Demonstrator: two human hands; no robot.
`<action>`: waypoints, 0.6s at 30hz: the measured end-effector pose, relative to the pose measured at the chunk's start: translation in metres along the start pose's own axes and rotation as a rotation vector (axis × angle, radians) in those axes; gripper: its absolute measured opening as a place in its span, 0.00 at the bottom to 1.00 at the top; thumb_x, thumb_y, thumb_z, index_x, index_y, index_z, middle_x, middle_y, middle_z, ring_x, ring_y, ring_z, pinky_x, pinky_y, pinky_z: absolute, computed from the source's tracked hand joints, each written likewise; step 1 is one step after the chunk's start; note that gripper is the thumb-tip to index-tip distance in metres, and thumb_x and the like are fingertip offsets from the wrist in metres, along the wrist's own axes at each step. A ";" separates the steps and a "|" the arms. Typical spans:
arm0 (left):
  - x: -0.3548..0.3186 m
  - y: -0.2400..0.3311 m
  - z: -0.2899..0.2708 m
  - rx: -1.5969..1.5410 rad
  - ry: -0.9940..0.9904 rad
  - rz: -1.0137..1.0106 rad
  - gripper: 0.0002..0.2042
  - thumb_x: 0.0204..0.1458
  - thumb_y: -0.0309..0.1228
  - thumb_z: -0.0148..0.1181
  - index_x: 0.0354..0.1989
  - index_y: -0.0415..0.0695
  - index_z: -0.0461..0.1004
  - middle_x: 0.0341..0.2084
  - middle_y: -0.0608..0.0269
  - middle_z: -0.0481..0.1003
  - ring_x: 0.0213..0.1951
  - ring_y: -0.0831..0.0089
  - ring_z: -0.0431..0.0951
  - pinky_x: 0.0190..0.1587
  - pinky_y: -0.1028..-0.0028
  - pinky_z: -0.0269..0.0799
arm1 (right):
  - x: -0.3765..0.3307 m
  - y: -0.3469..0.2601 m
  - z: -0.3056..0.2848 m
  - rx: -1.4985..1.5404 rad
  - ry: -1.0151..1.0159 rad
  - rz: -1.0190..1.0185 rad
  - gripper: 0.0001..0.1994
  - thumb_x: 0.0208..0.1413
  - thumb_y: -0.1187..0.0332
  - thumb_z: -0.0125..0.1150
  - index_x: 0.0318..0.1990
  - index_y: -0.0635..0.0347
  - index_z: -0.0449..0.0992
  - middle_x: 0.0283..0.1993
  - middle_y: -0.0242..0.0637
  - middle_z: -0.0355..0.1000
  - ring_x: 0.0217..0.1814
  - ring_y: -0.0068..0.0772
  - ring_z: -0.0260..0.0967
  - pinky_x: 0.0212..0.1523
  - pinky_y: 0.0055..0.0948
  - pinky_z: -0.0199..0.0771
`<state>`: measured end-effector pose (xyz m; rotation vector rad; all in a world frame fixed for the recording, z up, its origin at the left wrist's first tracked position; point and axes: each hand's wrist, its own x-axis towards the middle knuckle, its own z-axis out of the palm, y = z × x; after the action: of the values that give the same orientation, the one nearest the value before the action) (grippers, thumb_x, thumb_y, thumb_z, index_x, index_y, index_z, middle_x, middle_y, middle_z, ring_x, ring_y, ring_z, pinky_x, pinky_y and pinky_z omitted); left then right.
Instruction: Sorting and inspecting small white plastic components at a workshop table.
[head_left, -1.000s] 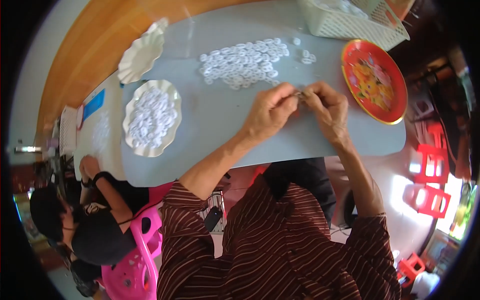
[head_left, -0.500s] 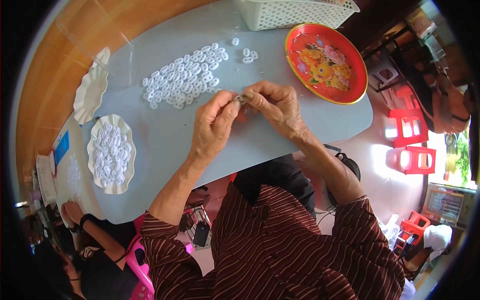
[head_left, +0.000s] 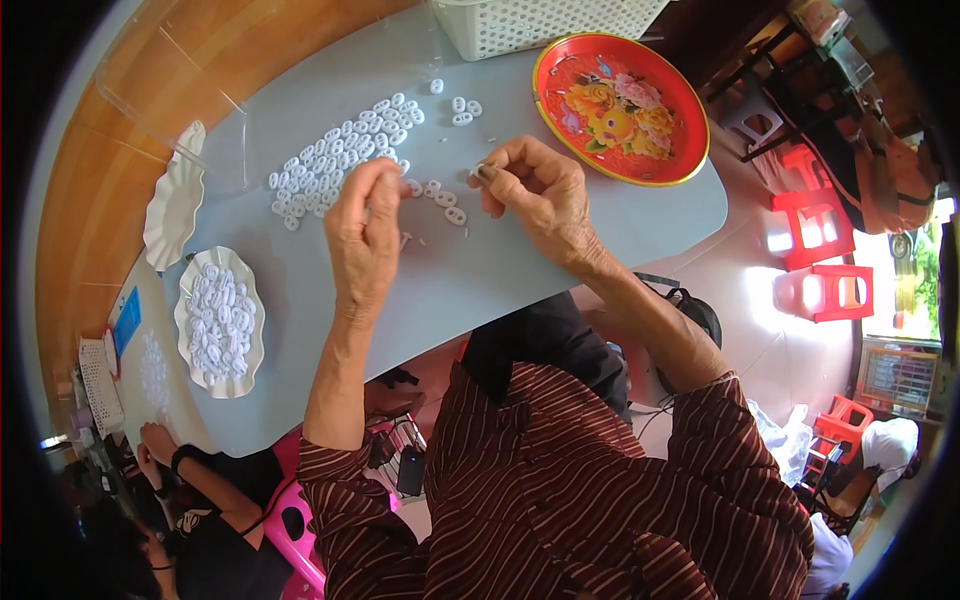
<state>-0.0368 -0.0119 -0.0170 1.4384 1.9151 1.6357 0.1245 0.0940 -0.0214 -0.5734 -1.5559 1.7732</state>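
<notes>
My left hand lies over the grey table, fingers bent down at the near edge of a heap of small white rings; whether it grips one I cannot tell. My right hand is a little to the right, its fingertips pinched on one small white piece. A few loose white rings lie on the table between the two hands.
A red round tray with a flower print sits at the right, a white perforated basket behind it. A white scalloped dish of rings and an empty one stand left. Another person sits lower left. Red stools stand right.
My hands were joined together over one piece; now they are apart. My left hand has gone to the heap of rings, my right stays pinched. The view shifted.
</notes>
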 end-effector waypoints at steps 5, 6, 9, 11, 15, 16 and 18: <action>0.005 -0.009 -0.007 0.294 -0.079 0.320 0.04 0.53 0.23 0.53 0.36 0.39 0.72 0.28 0.58 0.73 0.35 0.62 0.72 0.38 0.68 0.69 | -0.017 0.000 -0.011 -0.194 -0.022 0.001 0.06 0.55 0.73 0.57 0.37 0.68 0.73 0.30 0.30 0.72 0.27 0.14 0.64 0.30 0.16 0.66; 0.006 -0.008 -0.006 0.293 -0.087 0.322 0.04 0.53 0.23 0.53 0.36 0.39 0.72 0.28 0.58 0.73 0.35 0.62 0.72 0.38 0.68 0.69 | -0.020 -0.002 -0.012 -0.279 -0.036 -0.011 0.06 0.55 0.74 0.58 0.37 0.67 0.74 0.30 0.30 0.72 0.27 0.13 0.63 0.29 0.15 0.65; 0.012 -0.004 -0.007 0.407 -0.120 0.400 0.06 0.50 0.20 0.54 0.36 0.38 0.71 0.28 0.56 0.71 0.38 0.57 0.70 0.42 0.64 0.68 | -0.024 -0.007 -0.014 -0.312 -0.218 0.026 0.05 0.53 0.74 0.60 0.37 0.66 0.76 0.30 0.29 0.72 0.28 0.12 0.63 0.30 0.14 0.64; 0.019 -0.001 -0.010 0.507 -0.164 0.361 0.06 0.49 0.19 0.54 0.36 0.39 0.72 0.26 0.56 0.70 0.37 0.57 0.69 0.42 0.64 0.67 | -0.024 -0.005 -0.015 -0.340 -0.247 -0.047 0.05 0.52 0.75 0.61 0.37 0.65 0.77 0.30 0.30 0.73 0.30 0.13 0.65 0.31 0.16 0.67; 0.024 0.004 -0.004 0.606 -0.306 0.424 0.07 0.47 0.19 0.54 0.35 0.39 0.72 0.31 0.57 0.69 0.40 0.58 0.66 0.47 0.62 0.64 | -0.024 -0.002 -0.015 -0.324 -0.240 -0.084 0.06 0.51 0.74 0.62 0.36 0.65 0.77 0.30 0.32 0.74 0.31 0.16 0.68 0.33 0.19 0.70; 0.023 0.003 -0.005 0.608 -0.309 0.425 0.07 0.47 0.19 0.54 0.35 0.39 0.72 0.31 0.57 0.69 0.40 0.58 0.66 0.47 0.62 0.64 | -0.024 -0.002 -0.014 -0.309 -0.239 -0.080 0.06 0.51 0.74 0.62 0.36 0.65 0.77 0.31 0.33 0.74 0.31 0.17 0.69 0.33 0.20 0.70; 0.024 0.001 -0.006 0.613 -0.312 0.411 0.07 0.46 0.19 0.54 0.35 0.39 0.72 0.33 0.57 0.69 0.42 0.58 0.66 0.49 0.62 0.63 | -0.023 0.000 -0.014 -0.322 -0.237 -0.116 0.05 0.51 0.74 0.62 0.36 0.64 0.77 0.31 0.33 0.74 0.31 0.18 0.70 0.33 0.20 0.71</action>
<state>-0.0522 0.0034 -0.0048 2.2867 2.1203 0.8740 0.1498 0.0860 -0.0265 -0.4231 -2.0181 1.5578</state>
